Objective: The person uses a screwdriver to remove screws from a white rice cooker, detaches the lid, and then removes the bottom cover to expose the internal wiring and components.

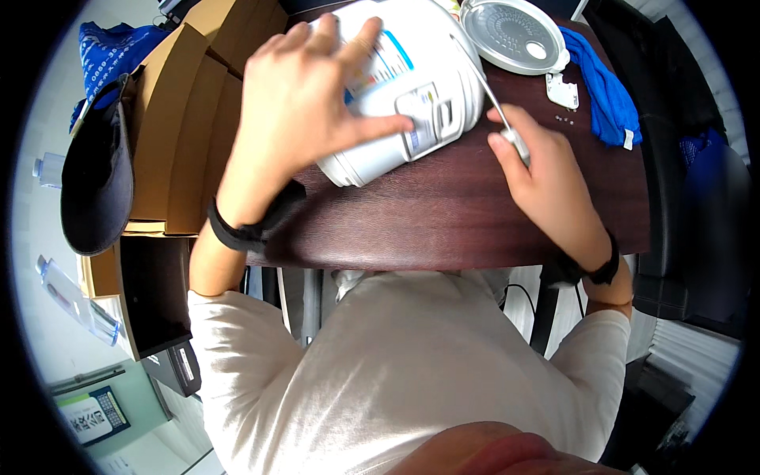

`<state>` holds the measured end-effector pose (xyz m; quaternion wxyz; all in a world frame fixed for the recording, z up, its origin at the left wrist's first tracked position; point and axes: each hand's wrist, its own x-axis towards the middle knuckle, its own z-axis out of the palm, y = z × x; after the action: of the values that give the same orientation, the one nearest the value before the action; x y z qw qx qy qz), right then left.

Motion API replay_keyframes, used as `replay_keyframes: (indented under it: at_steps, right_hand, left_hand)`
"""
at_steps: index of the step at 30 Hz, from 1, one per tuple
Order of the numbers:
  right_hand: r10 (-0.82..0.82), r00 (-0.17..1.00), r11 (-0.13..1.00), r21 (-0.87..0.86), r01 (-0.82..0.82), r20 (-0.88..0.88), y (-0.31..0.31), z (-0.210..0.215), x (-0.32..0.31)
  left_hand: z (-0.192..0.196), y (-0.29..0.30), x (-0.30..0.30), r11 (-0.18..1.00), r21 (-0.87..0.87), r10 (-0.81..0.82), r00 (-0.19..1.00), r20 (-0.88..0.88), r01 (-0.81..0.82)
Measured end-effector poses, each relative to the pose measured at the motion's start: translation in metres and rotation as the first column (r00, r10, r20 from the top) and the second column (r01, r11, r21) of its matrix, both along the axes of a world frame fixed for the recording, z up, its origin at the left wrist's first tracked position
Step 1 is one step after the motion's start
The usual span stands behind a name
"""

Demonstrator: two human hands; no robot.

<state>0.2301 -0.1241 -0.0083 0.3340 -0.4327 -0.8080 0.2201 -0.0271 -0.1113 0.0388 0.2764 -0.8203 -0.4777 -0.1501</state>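
A white rice cooker (374, 164) lies tipped on its side at the far part of the table, with printed labels on it. Across its side my left hand (305, 95) rests with fingers spread and thumb stretched out, pressing on the surface. My right hand (546, 162) is closed around the pale handle of a screwdriver (517, 145). The thin shaft points up and left along the cooker's right end; where its tip sits I cannot make out. A round lid with a grey inner plate (511, 32) lies open beyond the cooker's right end.
A small white plastic piece (562, 91) and several tiny screws (564, 120) lie right of my right hand. Blue cloth (606, 95) runs along the table's right edge. Cardboard boxes (178, 134) and a dark cap (99, 170) stand at the left. The dark wooden table (380, 229) ends before me.
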Motion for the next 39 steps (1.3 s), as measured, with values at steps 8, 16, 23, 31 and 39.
replay_keyframes:
  at_steps: [8,16,23,31,39]
  right_hand:
    - [-0.013,0.989,1.0,-0.004,0.014,0.148,0.03,0.033,-0.008]
    - [0.028,0.94,0.982,-0.184,0.038,0.34,0.068,0.087,-0.041]
    - [0.064,0.773,0.978,-0.192,0.076,0.631,0.117,0.097,-0.054]
    - [0.153,0.93,0.93,-0.367,-0.022,0.334,0.11,0.129,-0.037]
    - [0.228,0.974,0.913,-0.345,-0.216,-0.006,0.124,0.04,-0.018]
  left_hand:
    - [-0.003,0.0,0.009,0.995,0.063,0.082,0.997,0.01,-0.082]
    - [-0.013,-0.013,0.014,0.986,0.159,0.051,0.995,-0.081,-0.038]
    - [-0.015,-0.016,0.018,0.989,0.127,0.089,0.993,-0.075,-0.079]
    - [-0.018,-0.02,0.014,0.988,0.114,0.111,0.994,-0.014,-0.109]
    - [-0.018,-0.019,0.007,0.992,0.108,0.07,0.997,-0.014,-0.068]
